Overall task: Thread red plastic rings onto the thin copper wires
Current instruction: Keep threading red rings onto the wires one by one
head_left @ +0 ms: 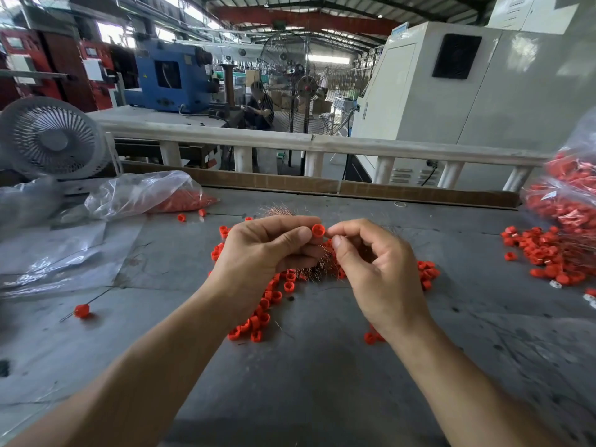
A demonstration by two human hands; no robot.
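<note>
Above the loose ring pile (267,304), left hand (258,253) pinches a red ring (318,231); right hand (377,269) at 3 o'clock pinches, prob., a copper wire; wire bundle (322,264) below.

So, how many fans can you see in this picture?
2. A small white desk fan stands at the far left of the table; a tall black floor fan stands behind the railing. Others may be hidden.

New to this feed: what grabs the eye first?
The two hands at centre: the left hand pinches a red ring while the right hand pinches something fine against it, too thin to make out. Under them, loose red rings scatter over the grey table around a tuft of copper wires. A bigger red heap lies at the right edge.
</note>
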